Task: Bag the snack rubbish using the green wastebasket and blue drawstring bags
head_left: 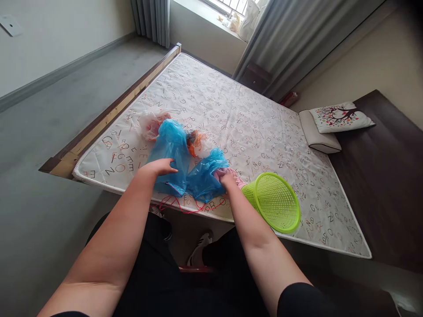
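Letter-printed mattress (251, 114) bearing two blue plastic bags (172, 147), presumably light, limp, slippery, best gathered by the rim; left hand (162, 167) loosely spread at one, right hand (225, 179) at pink fabric (236, 175) beside the other, grip indiscernible

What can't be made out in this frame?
All in the head view:
- Right hand: fingertips hidden by the pink item or blue bag.
- Pink item: partly covered by that hand.
- Windowsill objects: too small to identify.
- Window: cut off by the top edge.
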Demonstrator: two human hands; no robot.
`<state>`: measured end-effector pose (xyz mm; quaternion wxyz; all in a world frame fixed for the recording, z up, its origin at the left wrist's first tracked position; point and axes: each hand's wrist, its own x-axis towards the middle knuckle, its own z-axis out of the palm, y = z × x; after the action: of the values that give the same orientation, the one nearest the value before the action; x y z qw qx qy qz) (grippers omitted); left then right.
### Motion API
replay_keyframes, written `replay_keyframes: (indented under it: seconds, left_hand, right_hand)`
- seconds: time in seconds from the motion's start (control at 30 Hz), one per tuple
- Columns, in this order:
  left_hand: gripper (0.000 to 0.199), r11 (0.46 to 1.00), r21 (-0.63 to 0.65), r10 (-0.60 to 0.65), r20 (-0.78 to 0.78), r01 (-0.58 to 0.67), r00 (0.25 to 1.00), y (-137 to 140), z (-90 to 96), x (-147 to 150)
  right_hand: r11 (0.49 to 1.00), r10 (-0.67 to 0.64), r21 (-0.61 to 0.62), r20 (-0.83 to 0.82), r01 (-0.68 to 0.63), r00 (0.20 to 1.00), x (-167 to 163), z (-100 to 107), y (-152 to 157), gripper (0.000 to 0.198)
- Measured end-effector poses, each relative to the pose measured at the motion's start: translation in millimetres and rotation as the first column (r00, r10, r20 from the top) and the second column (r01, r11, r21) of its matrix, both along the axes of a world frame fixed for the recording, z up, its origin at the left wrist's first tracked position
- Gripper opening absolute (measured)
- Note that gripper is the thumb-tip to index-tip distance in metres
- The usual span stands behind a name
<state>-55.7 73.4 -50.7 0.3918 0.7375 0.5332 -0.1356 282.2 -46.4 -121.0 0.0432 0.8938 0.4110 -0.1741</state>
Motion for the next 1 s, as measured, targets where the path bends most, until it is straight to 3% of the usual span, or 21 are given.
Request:
replay_keyframes:
  seconds: [0.1, 0.17, 0.23, 0.3, 0.37, 0.47, 0.6, 0.7, 0.8, 0.9, 1.0]
  left_hand:
    - [0.078, 1.0, 0.009, -0.002, -0.001, 0.002, 1.0, 0, 3.5, -2]
    - [0.074, 0.999, 0.038, 0.007, 0.007, -0.007, 1.0, 1, 6.1, -3]
    - [0.068, 0.996, 0.089, 0.029, 0.015, -0.03, 0.999, 1, 9.6, -2]
    - [0.057, 0.988, 0.143, 0.048, 0.023, -0.051, 0.999, -1, 14.5, 0]
    - [0.045, 0.983, 0.178, 0.04, 0.038, -0.046, 0.998, -6, 20.6, 4]
    - [0.037, 0.994, 0.111, 0.002, 0.088, -0.011, 0.996, -18, 28.5, 13]
    - [0.04, 0.992, -0.085, -0.085, 0.08, 0.091, 0.993, -37, 30.2, 26]
    - [0.041, 0.977, -0.094, -0.192, 0.005, 0.192, 0.981, -49, 26.5, 36]
    - [0.043, 0.962, -0.04, -0.273, -0.026, 0.272, 0.962, -59, 21.9, 46]
    - [0.047, 0.948, 0.026, -0.318, -0.015, 0.319, 0.948, -70, 15.8, 59]
    - [0.049, 0.936, 0.064, -0.349, 0.022, 0.347, 0.937, -81, 6.6, 73]
  right_hand:
    - [0.988, -0.001, 0.151, 0.087, -0.012, 0.996, -19, 12, -13, 0.063]
    - [0.96, 0.075, 0.257, 0.134, -0.108, 0.988, -31, 17, -29, 0.063]
    - [0.943, 0.166, 0.267, 0.149, -0.201, 0.975, -37, 19, -47, 0.063]
    - [0.949, 0.234, 0.188, 0.111, -0.251, 0.966, -35, 20, -61, 0.056]
    - [0.955, 0.252, 0.157, 0.016, -0.251, 0.968, -27, 19, -71, 0.035]
    - [0.955, 0.191, 0.262, -0.175, -0.141, 0.966, -15, 19, -78, 0.019]
    - [0.935, 0.155, 0.349, -0.262, -0.056, 0.953, -9, 22, -83, 0.03]
    - [0.91, 0.119, 0.414, -0.236, -0.011, 0.964, -8, 24, -83, 0.038]
    - [0.885, -0.009, 0.457, -0.169, 0.087, 0.986, -2, 19, -75, 0.049]
    - [0.894, -0.108, 0.418, -0.149, 0.162, 0.983, 6, 8, -59, 0.054]
    - [0.951, -0.111, 0.267, -0.169, 0.154, 0.979, 12, -3, -46, 0.085]
